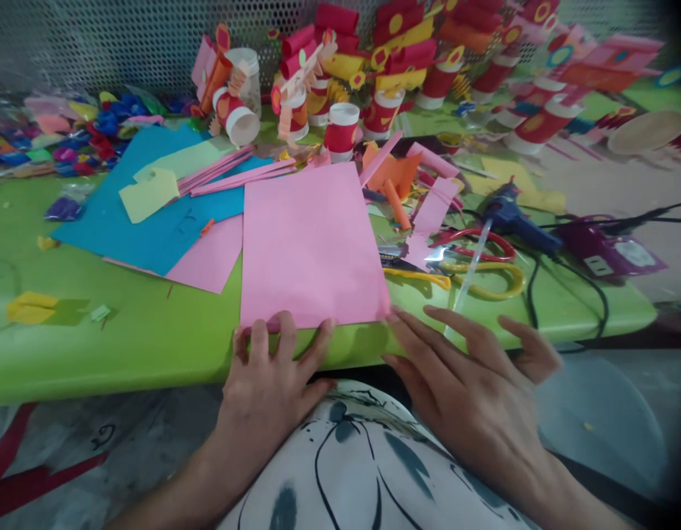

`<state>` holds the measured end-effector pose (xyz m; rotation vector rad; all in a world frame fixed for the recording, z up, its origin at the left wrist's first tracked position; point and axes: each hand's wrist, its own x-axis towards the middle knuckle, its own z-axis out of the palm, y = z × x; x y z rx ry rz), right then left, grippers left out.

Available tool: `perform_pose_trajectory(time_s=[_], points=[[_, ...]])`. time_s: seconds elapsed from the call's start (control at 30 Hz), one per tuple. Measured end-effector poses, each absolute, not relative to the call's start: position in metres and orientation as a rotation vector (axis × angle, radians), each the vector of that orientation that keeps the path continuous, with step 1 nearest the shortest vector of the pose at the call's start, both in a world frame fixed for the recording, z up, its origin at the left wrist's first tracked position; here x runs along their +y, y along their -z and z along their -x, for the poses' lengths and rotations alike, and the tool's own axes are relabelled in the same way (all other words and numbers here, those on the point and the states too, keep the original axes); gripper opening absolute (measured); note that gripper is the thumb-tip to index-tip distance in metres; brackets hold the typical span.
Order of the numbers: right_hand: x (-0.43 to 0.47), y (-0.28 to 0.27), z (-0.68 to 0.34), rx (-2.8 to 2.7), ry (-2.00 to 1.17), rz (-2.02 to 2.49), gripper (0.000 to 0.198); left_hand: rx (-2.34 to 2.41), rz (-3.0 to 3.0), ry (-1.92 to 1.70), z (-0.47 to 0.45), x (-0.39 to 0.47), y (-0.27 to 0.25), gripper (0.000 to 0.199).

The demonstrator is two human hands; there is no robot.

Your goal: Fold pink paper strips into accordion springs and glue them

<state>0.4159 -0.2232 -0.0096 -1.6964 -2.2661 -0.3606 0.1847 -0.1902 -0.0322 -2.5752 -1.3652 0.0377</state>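
Observation:
A sheet of pink paper [312,243] lies flat on the green table, its near edge close to the table's front edge. At the lower left of that edge rests my left hand [274,383], palm down with fingers apart, the fingertips touching the paper. My right hand [473,383] is at the near right corner, fingers stretched out and spread, the index fingertip at the corner. Neither hand grips anything. To the right of the sheet lie scissors with yellow handles [511,283] and scissors with red handles [503,243].
A blue glue gun [509,210] with its cord lies at the right beside a purple box [610,246]. Blue paper [152,228] and pink strips [246,177] are on the left. Several red-and-white paper cups [340,132] stand at the back, before a perforated panel [124,44].

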Motion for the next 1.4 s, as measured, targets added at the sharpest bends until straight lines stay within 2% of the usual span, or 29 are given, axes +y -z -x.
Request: perform_pose_trajectory(time_s=[0.1, 0.2, 0.37, 0.53, 0.63, 0.77, 1.13, 1.3, 1.4], points=[[-0.223, 0.007, -0.409, -2.251, 0.409, 1.687, 0.032, -1.369, 2.569, -0.041, -0.185, -0.19, 0.032, 0.074], [-0.221, 0.011, -0.402, -2.228, 0.439, 1.675, 0.041, -1.368, 2.56, -0.066, -0.186, -0.19, 0.031, 0.072], [-0.206, 0.023, -0.39, -2.379, 0.246, 1.592, 0.041, -1.378, 2.53, -0.12, -0.188, -0.192, 0.029, 0.069], [-0.2, 0.031, -0.387, -2.379, 0.213, 1.6, 0.051, -1.386, 2.533, -0.097, -0.188, -0.193, 0.027, 0.08], [-0.205, 0.034, -0.393, -2.349, 0.281, 1.637, 0.046, -1.414, 2.539, -0.071, -0.185, -0.194, 0.027, 0.085], [-0.207, 0.036, -0.403, -2.356, 0.353, 1.651, 0.044, -1.425, 2.5, -0.035, -0.176, -0.196, 0.032, 0.082], [-0.205, 0.039, -0.417, -2.386, 0.356, 1.553, 0.04, -1.392, 2.474, 0.274, -0.15, -0.189, 0.044, 0.082], [-0.2, 0.035, -0.42, -2.355, 0.406, 1.559, 0.035, -1.524, 2.437, 0.407, -0.128, -0.185, 0.043, 0.072], [-0.195, 0.034, -0.429, -2.345, 0.415, 1.547, 0.029, -1.523, 2.495, 0.514, -0.111, -0.181, 0.044, 0.054]])
